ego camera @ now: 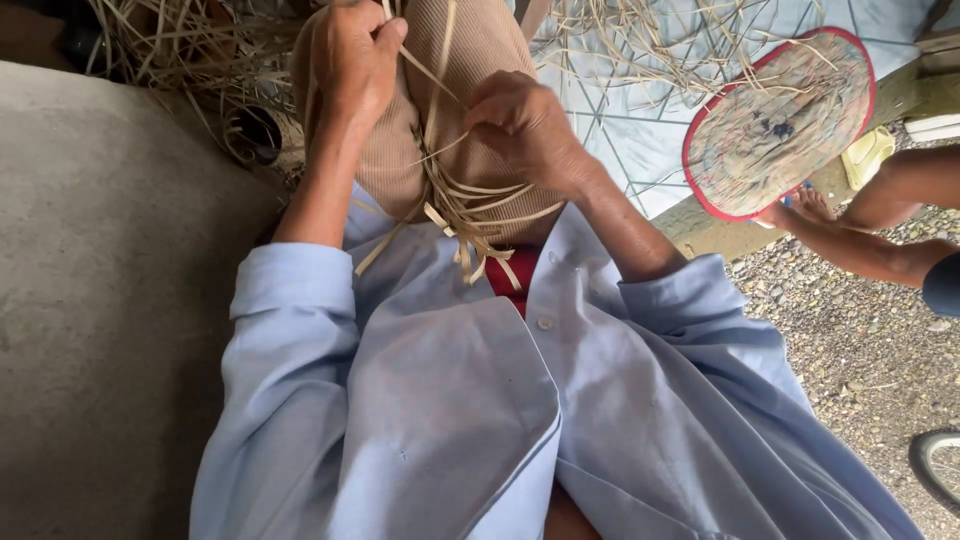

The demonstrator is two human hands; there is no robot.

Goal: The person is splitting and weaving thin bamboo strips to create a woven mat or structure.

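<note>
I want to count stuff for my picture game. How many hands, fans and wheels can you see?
Hands: 2, the left hand and the right hand, both gripping pale straw strips
Fans: 1, a woven fan with a red rim
Wheels: 1, a wheel partly cut off at the picture's edge
Total: 4

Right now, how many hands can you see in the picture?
2. The left hand grips pale straw strips at the upper left; the right hand pinches strips near the middle. Another person's bare limbs show at the right, their hands possibly hidden.
</note>
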